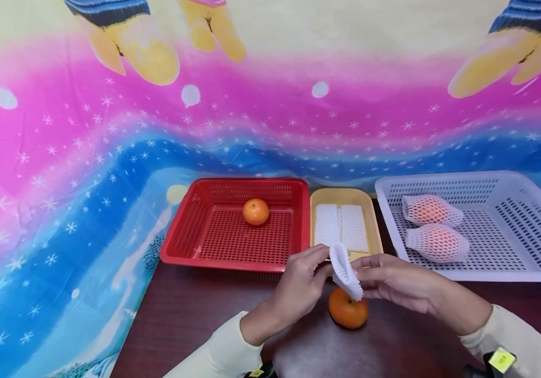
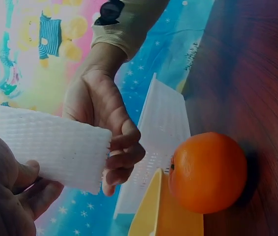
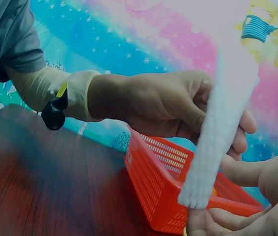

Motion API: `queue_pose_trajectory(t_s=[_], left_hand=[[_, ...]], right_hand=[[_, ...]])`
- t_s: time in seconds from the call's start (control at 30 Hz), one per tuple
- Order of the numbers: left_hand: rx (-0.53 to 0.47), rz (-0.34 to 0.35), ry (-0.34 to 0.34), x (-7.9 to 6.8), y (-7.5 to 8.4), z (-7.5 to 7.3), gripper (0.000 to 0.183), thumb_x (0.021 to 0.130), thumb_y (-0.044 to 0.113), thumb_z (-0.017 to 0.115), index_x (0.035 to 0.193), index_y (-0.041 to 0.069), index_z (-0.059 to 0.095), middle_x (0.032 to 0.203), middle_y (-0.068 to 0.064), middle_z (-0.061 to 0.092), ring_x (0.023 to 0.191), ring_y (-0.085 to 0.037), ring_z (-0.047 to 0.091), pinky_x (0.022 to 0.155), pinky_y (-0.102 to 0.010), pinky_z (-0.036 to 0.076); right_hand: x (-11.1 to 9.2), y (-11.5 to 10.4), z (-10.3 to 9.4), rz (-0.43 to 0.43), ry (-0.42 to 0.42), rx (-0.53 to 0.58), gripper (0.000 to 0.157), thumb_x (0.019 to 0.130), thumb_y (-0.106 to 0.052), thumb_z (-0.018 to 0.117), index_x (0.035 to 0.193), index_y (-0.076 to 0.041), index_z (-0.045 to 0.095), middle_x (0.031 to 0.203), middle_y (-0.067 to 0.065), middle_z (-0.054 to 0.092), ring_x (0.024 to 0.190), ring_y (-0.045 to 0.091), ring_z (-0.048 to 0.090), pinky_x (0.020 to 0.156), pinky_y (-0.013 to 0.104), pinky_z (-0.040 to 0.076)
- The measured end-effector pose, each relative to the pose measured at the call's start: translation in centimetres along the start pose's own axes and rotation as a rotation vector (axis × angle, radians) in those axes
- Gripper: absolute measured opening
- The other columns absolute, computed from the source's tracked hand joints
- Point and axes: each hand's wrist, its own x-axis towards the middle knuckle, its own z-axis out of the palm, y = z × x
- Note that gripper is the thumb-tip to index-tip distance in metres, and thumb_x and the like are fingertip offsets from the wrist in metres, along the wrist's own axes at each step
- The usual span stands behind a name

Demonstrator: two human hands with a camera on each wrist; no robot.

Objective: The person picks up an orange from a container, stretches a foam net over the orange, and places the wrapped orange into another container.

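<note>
- Head view: a white, tubular foam-net sleeve (image 1: 345,273) is held above a round, glossy orange fruit (image 1: 348,312), which is set on the dark red-brown tabletop (image 1: 194,325) between the forearms, presumably for easy reach.
- By the left grip (image 1: 300,278), the sleeve is pinched between thumb and fingers, probably to steady it.
- The right grip (image 1: 402,281) is half closed at the sleeve's other end, perhaps to spread its mouth; whether anything is pinched there cannot be told.
- Flat white foam sleeves (image 1: 354,226) are kept in a yellow plastic tray (image 1: 346,194), seemingly as handy stock.
- One bare orange fruit (image 1: 256,211) is held in a red perforated basket (image 1: 223,262); two net-wrapped fruits (image 1: 437,244) are laid in a pale grey perforated basket (image 1: 501,276), apparently to be kept separate.
</note>
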Motion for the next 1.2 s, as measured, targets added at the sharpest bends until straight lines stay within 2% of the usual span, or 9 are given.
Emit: queue_pose_trajectory(t_s=[0.2, 0.4, 0.57, 0.8, 0.87, 0.93, 1.07, 1.13, 1.2], left_hand=[[0.063, 0.115, -0.033, -0.1, -0.4, -0.1, 0.023, 0.095, -0.007, 0.065, 0.113, 0.004, 0.074, 0.105, -0.005, 0.075, 0.100, -0.008, 0.070, 0.091, -0.013, 0.054], [0.082, 0.132, -0.057, -0.2, -0.3, 0.0, 0.026, 0.094, -0.011, 0.064, 0.113, 0.003, 0.074, 0.107, -0.005, 0.074, 0.102, -0.012, 0.071, 0.094, -0.013, 0.053], [0.103, 0.160, -0.048, -0.1, -0.1, 0.0, 0.024, 0.093, -0.011, 0.064, 0.112, 0.002, 0.074, 0.106, -0.006, 0.073, 0.101, -0.013, 0.071, 0.094, -0.013, 0.053], [0.105, 0.167, 0.012, -0.1, -0.2, 0.0, 0.024, 0.093, -0.007, 0.068, 0.114, 0.003, 0.072, 0.109, -0.006, 0.072, 0.105, -0.011, 0.070, 0.095, -0.015, 0.053], [0.094, 0.131, 0.041, -0.1, -0.1, 0.1, 0.028, 0.094, -0.004, 0.068, 0.121, 0.004, 0.070, 0.113, -0.006, 0.071, 0.109, -0.012, 0.070, 0.097, -0.018, 0.054], [0.032, 0.049, 0.064, -0.2, 0.1, 0.2, 0.033, 0.096, -0.001, 0.067, 0.128, 0.004, 0.066, 0.118, -0.009, 0.069, 0.114, -0.017, 0.069, 0.099, -0.023, 0.055], [-0.146, -0.225, 0.101, -0.5, 0.2, 0.6, 0.040, 0.099, 0.000, 0.062, 0.139, 0.005, 0.058, 0.125, -0.014, 0.064, 0.120, -0.025, 0.066, 0.102, -0.031, 0.055], [-0.253, -0.379, 0.109, -0.7, 0.1, 0.9, 0.038, 0.101, 0.000, 0.060, 0.138, 0.004, 0.056, 0.125, -0.017, 0.064, 0.119, -0.029, 0.065, 0.101, -0.028, 0.055], [-0.344, -0.501, 0.098, -0.8, -0.1, 1.2, 0.037, 0.101, 0.001, 0.059, 0.138, 0.001, 0.055, 0.124, -0.018, 0.065, 0.113, -0.030, 0.066, 0.096, -0.025, 0.056]], right_hand=[[0.1, 0.0, -0.1, 0.071, -0.002, -0.033, 0.027, 0.106, -0.019, 0.054, 0.122, 0.002, 0.059, 0.114, 0.004, 0.071, 0.107, 0.017, 0.068, 0.097, 0.035, 0.055], [0.2, 0.3, -0.7, 0.074, -0.068, 0.025, 0.024, 0.107, -0.015, 0.051, 0.121, 0.000, 0.064, 0.115, 0.004, 0.073, 0.108, 0.018, 0.069, 0.097, 0.033, 0.055], [0.6, 0.5, -0.9, 0.014, -0.150, 0.144, 0.028, 0.107, -0.008, 0.043, 0.123, -0.006, 0.067, 0.120, 0.003, 0.074, 0.112, 0.016, 0.069, 0.102, 0.033, 0.053], [1.1, 0.9, -0.8, -0.109, -0.181, 0.276, 0.034, 0.108, -0.002, 0.036, 0.130, -0.008, 0.061, 0.126, 0.002, 0.069, 0.114, 0.017, 0.067, 0.102, 0.033, 0.054], [1.2, 1.1, -0.8, -0.138, -0.210, 0.351, 0.037, 0.108, -0.001, 0.032, 0.132, -0.008, 0.059, 0.128, 0.004, 0.068, 0.115, 0.017, 0.067, 0.103, 0.032, 0.053], [1.3, 1.3, -1.0, -0.174, -0.253, 0.449, 0.040, 0.109, 0.000, 0.027, 0.134, -0.006, 0.058, 0.130, 0.006, 0.067, 0.118, 0.017, 0.066, 0.106, 0.030, 0.052], [1.4, 1.6, -1.3, -0.243, -0.357, 0.630, 0.048, 0.109, -0.001, 0.016, 0.136, 0.000, 0.056, 0.136, 0.012, 0.064, 0.128, 0.021, 0.061, 0.113, 0.031, 0.047], [1.5, 1.7, -1.4, -0.263, -0.392, 0.691, 0.051, 0.108, -0.002, 0.013, 0.137, 0.000, 0.055, 0.139, 0.013, 0.062, 0.131, 0.022, 0.059, 0.115, 0.032, 0.045], [1.6, 1.8, -1.4, -0.269, -0.414, 0.742, 0.051, 0.108, -0.004, 0.013, 0.139, -0.001, 0.053, 0.141, 0.013, 0.060, 0.134, 0.022, 0.057, 0.117, 0.032, 0.043]])
